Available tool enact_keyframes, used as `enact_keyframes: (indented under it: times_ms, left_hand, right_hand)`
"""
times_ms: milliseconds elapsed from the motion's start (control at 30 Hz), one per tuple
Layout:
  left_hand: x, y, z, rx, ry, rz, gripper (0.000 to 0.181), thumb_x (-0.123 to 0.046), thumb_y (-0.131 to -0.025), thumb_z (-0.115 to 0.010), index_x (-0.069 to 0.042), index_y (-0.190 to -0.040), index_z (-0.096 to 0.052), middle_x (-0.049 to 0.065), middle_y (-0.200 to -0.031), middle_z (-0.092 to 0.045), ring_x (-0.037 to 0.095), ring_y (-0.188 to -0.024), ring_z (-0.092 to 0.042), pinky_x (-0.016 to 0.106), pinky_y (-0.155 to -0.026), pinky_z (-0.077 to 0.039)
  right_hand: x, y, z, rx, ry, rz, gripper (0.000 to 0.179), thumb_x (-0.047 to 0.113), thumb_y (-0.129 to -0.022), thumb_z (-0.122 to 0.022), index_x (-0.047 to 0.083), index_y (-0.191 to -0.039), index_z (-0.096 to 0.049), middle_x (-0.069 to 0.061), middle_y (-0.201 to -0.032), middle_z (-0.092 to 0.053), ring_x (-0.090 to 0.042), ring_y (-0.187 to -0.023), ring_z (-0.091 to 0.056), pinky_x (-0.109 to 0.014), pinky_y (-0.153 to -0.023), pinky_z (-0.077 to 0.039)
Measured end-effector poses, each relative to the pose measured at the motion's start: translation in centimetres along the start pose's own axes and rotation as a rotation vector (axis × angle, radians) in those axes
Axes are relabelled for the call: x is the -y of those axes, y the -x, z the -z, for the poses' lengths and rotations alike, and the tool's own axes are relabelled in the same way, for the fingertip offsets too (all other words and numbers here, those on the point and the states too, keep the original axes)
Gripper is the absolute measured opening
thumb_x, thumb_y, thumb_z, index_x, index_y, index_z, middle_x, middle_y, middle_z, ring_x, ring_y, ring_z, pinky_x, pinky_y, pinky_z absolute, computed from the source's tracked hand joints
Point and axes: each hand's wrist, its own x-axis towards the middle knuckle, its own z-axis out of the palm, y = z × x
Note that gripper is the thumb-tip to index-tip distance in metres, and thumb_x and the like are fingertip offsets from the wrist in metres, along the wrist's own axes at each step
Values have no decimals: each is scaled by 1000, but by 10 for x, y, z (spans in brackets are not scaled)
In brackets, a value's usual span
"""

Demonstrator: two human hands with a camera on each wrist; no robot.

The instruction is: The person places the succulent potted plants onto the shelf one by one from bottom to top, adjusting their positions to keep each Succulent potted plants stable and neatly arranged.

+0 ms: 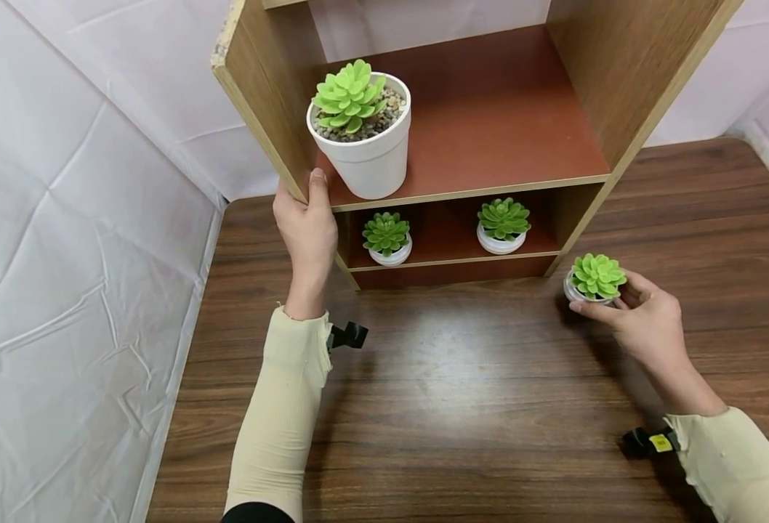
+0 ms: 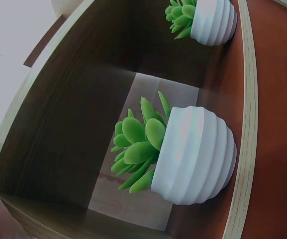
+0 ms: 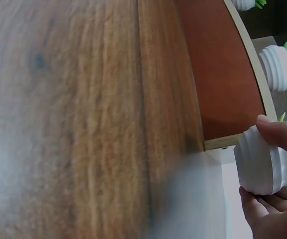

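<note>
My left hand grips the left side panel of a wooden shelf, its thumb on the panel's inner side near the middle board. My right hand holds a small potted succulent by its white ribbed pot, thumb on one side and fingers on the other. The plant is right of the shelf's lower right corner, and its pot appears raised off the table. On the low shelf stand two similar plants, a left succulent and a right succulent. The left wrist view shows the left one's white pot close up.
A larger potted succulent stands at the left of the red-brown upper board, beside my left hand. The shelf rests on a dark wooden table. White sheeting lines the left side and back.
</note>
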Motion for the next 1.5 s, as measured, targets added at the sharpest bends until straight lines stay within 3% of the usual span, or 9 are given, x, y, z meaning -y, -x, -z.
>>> enact_keyframes:
  times_ms: [300,600,867,1500]
  left_hand:
    - [-1,1,0,-2,-6,-6,15,-4,-97,-54,8,-104,-62,3,-81,-57,14,-81,-54,28,-77,-44]
    - [1,0,2,4,-13,28,21,-6,-98,-54,8,-111,-63,11,-94,-64,15,-90,-58,28,-83,-45]
    - [-1,1,2,-3,-18,0,21,-5,-97,-55,9,-111,-63,9,-92,-64,14,-88,-58,28,-82,-46]
    - [0,0,2,17,2,64,22,-7,-98,-54,7,-114,-62,12,-97,-64,15,-91,-57,27,-84,-45]
  right_hand:
    - [14,7,2,-19,-21,7,68,21,-73,-90,8,-133,-59,4,-122,-61,3,-107,-57,-11,-82,-44]
    - [25,10,6,2,-13,15,69,21,-73,-89,10,-134,-59,3,-125,-59,-1,-112,-55,-11,-84,-43]
    - [35,11,6,5,8,41,70,22,-73,-89,7,-135,-58,-1,-126,-60,-2,-113,-55,-11,-84,-44]
    - [53,13,2,-42,-98,115,62,4,-72,-88,6,-128,-62,15,-108,-64,3,-96,-61,-11,-78,-46]
